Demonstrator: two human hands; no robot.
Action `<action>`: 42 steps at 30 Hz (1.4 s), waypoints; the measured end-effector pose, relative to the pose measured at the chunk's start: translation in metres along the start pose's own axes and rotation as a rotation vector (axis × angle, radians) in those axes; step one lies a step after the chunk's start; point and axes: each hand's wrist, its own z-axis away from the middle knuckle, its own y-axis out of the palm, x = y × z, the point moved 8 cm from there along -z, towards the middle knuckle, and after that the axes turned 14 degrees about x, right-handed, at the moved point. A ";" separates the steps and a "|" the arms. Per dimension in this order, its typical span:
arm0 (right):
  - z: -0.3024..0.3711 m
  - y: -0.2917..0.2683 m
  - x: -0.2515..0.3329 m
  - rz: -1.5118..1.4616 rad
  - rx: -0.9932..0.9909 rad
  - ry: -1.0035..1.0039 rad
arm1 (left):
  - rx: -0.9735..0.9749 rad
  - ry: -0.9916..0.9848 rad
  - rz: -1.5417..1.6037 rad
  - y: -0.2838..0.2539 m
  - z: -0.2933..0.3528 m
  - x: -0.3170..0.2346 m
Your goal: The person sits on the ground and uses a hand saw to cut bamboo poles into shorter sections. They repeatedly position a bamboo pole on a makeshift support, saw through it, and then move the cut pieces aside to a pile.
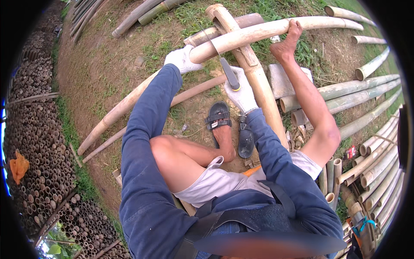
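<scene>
A long pale bamboo pole (254, 34) lies slantwise across a thick bamboo post (264, 93). My left hand (183, 60), in a white knit glove, is closed around the pole left of the post. In my gloved right hand (242, 91) is the dark handle of a hand saw (229, 74). Its thin blade crosses the pole just right of my left hand; how deep it sits in the bamboo I cannot tell. My bare right foot (288, 42) presses on the pole farther right.
A short bamboo piece (246, 20) lies under the pole by the post's far end. A stone block (290, 80) stands beside the post. Bamboo poles (345, 97) lie at the right, and stacked cut bamboo (39, 142) fills the left. Sandals (246, 140) are near my legs.
</scene>
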 end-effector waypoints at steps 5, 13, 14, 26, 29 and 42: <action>0.011 0.009 -0.029 0.000 -0.027 0.034 | 0.111 0.208 0.299 0.003 -0.039 0.001; -0.009 -0.001 -0.006 -0.083 0.045 0.147 | -0.016 0.160 0.125 0.008 -0.054 -0.025; -0.019 -0.009 0.015 -0.065 0.025 0.079 | -0.021 0.170 0.119 0.007 -0.052 -0.027; 0.163 -0.068 0.125 0.081 0.093 0.186 | -0.039 0.132 0.097 0.003 -0.031 -0.040; 0.179 -0.075 0.133 0.157 0.091 0.153 | -0.034 0.147 0.174 0.008 -0.038 -0.034; 0.097 -0.051 0.065 -0.024 0.080 0.185 | -0.044 0.265 0.040 0.006 -0.062 -0.031</action>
